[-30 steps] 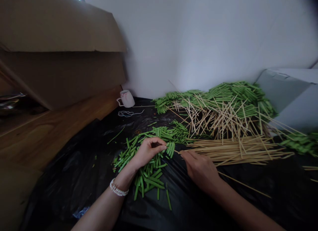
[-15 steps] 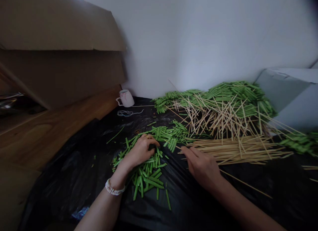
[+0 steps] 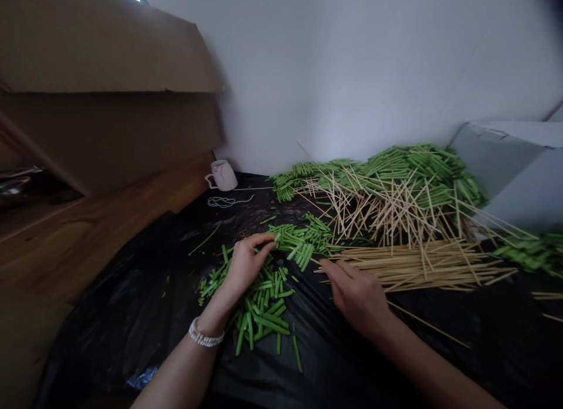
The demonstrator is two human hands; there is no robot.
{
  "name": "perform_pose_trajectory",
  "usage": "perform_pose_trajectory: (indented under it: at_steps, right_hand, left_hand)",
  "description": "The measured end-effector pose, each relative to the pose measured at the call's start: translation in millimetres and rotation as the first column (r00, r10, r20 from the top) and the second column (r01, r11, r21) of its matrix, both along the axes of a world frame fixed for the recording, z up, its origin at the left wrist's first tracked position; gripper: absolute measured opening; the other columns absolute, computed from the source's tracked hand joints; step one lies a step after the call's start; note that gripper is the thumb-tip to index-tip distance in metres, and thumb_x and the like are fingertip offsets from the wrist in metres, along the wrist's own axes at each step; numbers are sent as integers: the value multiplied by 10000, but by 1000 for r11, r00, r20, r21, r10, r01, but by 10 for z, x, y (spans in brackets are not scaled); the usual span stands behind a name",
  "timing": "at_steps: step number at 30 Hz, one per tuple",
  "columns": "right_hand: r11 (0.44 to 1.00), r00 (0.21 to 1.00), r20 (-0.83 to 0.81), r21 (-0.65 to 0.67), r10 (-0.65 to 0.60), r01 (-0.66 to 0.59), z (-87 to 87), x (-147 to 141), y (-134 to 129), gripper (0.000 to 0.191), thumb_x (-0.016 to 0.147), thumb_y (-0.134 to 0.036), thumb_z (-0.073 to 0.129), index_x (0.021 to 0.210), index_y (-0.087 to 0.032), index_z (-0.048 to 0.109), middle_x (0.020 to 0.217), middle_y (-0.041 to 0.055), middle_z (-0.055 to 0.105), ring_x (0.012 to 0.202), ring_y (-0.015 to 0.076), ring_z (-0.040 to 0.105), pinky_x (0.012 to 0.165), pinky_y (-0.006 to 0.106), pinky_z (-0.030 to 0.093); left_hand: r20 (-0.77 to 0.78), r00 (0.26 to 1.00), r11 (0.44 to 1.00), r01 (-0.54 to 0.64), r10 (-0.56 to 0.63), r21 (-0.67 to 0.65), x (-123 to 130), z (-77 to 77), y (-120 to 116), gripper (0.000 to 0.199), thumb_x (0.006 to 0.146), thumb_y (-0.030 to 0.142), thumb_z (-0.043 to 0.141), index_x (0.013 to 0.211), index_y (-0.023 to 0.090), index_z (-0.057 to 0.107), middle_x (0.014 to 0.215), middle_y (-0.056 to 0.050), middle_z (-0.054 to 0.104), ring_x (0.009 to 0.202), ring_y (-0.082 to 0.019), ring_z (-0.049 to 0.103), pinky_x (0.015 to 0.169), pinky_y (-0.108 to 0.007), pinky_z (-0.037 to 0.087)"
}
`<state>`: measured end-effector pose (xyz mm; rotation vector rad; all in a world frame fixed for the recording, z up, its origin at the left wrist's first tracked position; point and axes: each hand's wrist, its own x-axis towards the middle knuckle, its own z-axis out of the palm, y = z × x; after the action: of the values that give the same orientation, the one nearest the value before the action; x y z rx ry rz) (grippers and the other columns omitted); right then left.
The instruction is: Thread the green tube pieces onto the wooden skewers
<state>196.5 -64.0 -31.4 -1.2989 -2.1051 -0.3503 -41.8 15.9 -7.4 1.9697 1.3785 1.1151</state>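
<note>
My right hand [image 3: 355,289] is closed on a thin wooden skewer [image 3: 315,261]. Several short green stalk pieces [image 3: 301,255], like cut beans or garlic stems, sit side by side across its far end. Fingertips of my left hand [image 3: 251,258], with a beaded bracelet at the wrist, pinch one green stalk piece [image 3: 277,238] just left of that skewer. Under and in front of this hand lies a loose heap of cut green pieces [image 3: 264,321]. Behind the skewer tip is another batch of green pieces [image 3: 288,233].
Bare skewers [image 3: 422,265] lie bundled on the right. Behind them rise stacked filled skewers [image 3: 422,163] against the wall. A white mug [image 3: 224,176] and a tangled string [image 3: 224,201] are at the back. Cardboard box [image 3: 109,128] at left, white box [image 3: 519,163] at right; black plastic sheet [image 3: 118,315] underneath.
My left hand has risen from the loose heap with a green piece between its fingertips and moved toward the skewer tip. My right hand has stayed nearly in place.
</note>
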Motion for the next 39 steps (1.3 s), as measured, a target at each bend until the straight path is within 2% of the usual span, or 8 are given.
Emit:
perform_pose_trajectory:
  at_steps: [2,4,7,18,28,34,39]
  right_hand:
    - [1000,1000,1,0,4,-4,-5,0,1,316,912,-140,400,1110,-165,646,763,18,663,641,119,601,586,249,380]
    - [1000,1000,0,-5,6,-6,-13,-3,3,315,914,-143,400,1111,-172,645,752,12,656,629,117,598,577,248,376]
    - [1000,1000,-9,3,18,-18,-21,-13,3,322,912,-127,391,1110,-163,641,767,19,660,647,119,607,588,245,386]
    - [999,999,8,-1,48,-48,-51,-29,0,332,907,-115,377,1127,-140,625,788,27,665,647,127,611,584,246,395]
    - [1000,1000,-1,-20,20,-20,-43,-17,-2,338,899,-115,374,1117,-162,628,768,19,650,639,122,597,572,243,368]
    - [999,1000,1,-24,27,-27,-27,-27,-9,335,900,-119,376,1114,-164,629,775,17,653,618,119,592,565,247,367]
    - [1000,1000,15,-17,22,-22,-34,-31,-11,338,894,-106,383,1115,-160,631,765,12,651,611,122,594,557,253,371]
  left_hand:
    - [191,982,989,38,-11,-141,29,11,-16,255,777,333,691,963,166,741,970,-82,755,915,-241,681,887,-355,483]
    - [350,936,952,142,-40,-270,65,20,-35,327,727,355,738,975,143,728,905,-82,764,848,-228,696,843,-348,508]
    - [455,890,901,231,-42,-368,111,32,-64,350,677,371,779,928,133,726,858,-76,763,776,-199,694,794,-317,521]
    - [449,893,888,234,-35,-396,124,23,-84,279,629,335,818,822,146,750,756,-35,737,687,-139,642,717,-258,502]
    - [460,886,888,260,-63,-379,113,26,-89,258,631,303,823,827,149,757,778,-37,748,708,-140,651,745,-256,500]
    - [404,914,911,206,-48,-358,123,34,-99,235,658,328,800,816,157,770,794,-39,752,725,-147,651,758,-257,496]
    - [410,910,912,216,-59,-349,121,35,-88,218,655,322,802,799,162,768,778,-37,748,714,-148,649,742,-258,499]
